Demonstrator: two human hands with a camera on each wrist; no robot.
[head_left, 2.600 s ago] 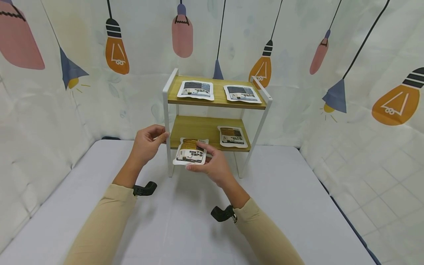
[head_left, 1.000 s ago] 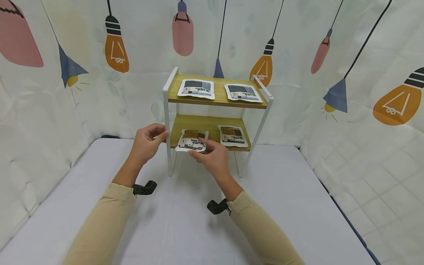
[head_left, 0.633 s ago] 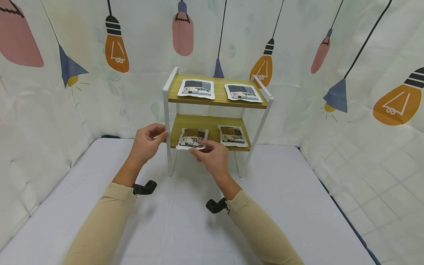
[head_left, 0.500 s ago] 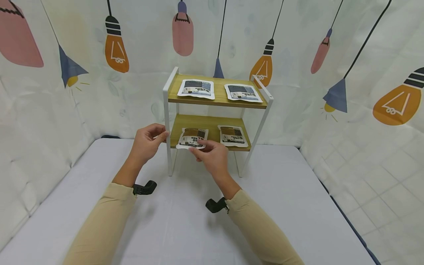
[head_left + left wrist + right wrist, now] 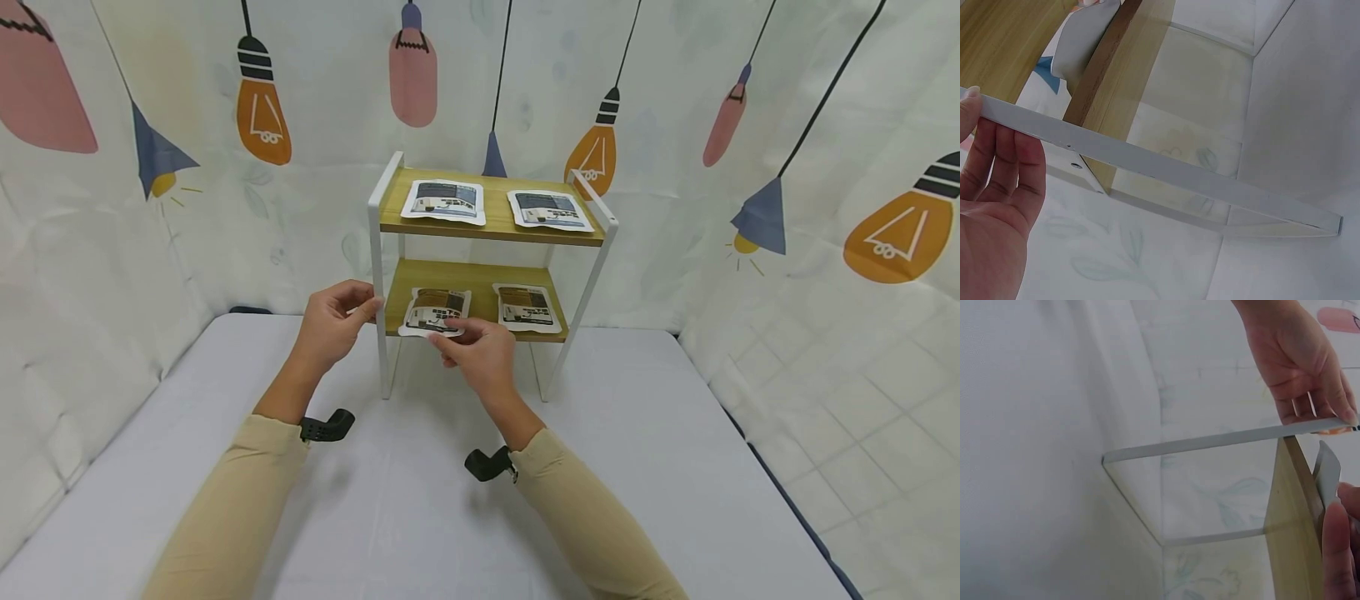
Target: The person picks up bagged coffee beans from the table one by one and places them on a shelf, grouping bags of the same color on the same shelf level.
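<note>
My left hand (image 5: 333,325) grips the front left white post (image 5: 377,258) of a small two-tier shelf, thumb on one side and curled fingers on the other, as the left wrist view shows. With its thumb and fingers, my right hand (image 5: 483,354) pinches the near right edge of a flat white pouch with a brown label (image 5: 435,310). This pouch lies over the left part of the lower board (image 5: 480,279), its near edge jutting slightly past the front. In the right wrist view, the pouch (image 5: 1327,472) shows edge-on above the board, beside the right fingers (image 5: 1337,540).
A second brown-labelled pouch (image 5: 527,308) lies at the right of the lower board. Two blue-labelled pouches, a left one (image 5: 445,202) and a right one (image 5: 550,211), lie on the upper board (image 5: 495,233). The shelf stands on a white-covered table (image 5: 420,500) before a patterned backdrop (image 5: 322,83).
My right hand has carried the brown-labelled pouch forward from in front of the shelf onto the lower board, with only a slight shift lately. My left hand has stayed on the post.
</note>
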